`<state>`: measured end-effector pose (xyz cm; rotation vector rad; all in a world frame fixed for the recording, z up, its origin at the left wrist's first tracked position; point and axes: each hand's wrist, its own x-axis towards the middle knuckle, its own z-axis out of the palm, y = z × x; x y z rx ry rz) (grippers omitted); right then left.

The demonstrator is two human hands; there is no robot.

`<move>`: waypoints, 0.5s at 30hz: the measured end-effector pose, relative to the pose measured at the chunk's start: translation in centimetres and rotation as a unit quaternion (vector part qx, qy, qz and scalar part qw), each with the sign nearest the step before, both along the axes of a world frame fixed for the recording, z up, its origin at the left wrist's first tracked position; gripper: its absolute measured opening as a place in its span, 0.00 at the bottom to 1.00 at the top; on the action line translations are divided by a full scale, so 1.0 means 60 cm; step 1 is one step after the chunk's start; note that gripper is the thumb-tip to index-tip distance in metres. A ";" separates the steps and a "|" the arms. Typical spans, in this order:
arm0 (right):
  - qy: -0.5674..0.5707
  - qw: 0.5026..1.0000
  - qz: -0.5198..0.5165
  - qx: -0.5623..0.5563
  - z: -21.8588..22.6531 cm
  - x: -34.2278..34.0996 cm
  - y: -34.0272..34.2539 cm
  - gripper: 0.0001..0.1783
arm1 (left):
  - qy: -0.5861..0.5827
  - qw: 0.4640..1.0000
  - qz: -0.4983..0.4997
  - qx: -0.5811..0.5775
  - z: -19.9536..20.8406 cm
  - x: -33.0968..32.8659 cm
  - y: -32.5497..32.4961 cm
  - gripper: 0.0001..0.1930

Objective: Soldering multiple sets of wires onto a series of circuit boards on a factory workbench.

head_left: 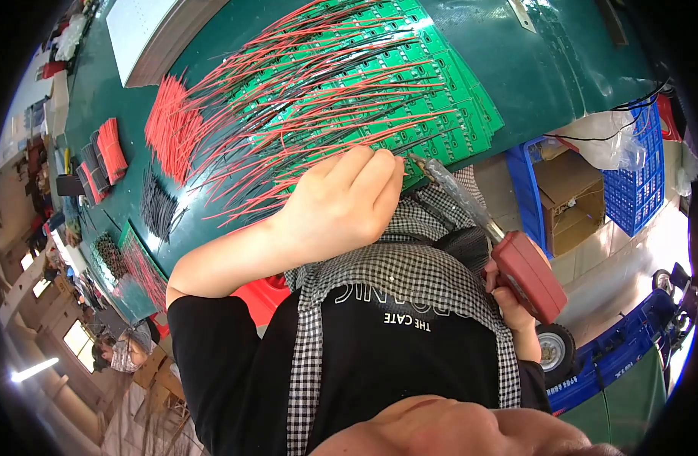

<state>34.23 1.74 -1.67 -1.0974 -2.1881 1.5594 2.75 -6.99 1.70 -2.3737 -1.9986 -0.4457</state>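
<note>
Gripping red soldering gun | right hand | tip toward green boards | left hand curled, grip unclear

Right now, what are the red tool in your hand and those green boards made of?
The red tool in the right hand looks like hard matte plastic on its body, with a shiny, probably metal, tip. The green boards look like stiff, glossy circuit-board sheet, catching light. The red wires on them seem plastic-coated.
</note>
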 end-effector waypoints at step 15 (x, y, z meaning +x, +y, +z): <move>0.042 0.999 -0.007 0.006 0.009 -0.007 0.006 0.32 | 0.013 1.000 0.004 0.007 -0.001 0.002 -0.001 0.15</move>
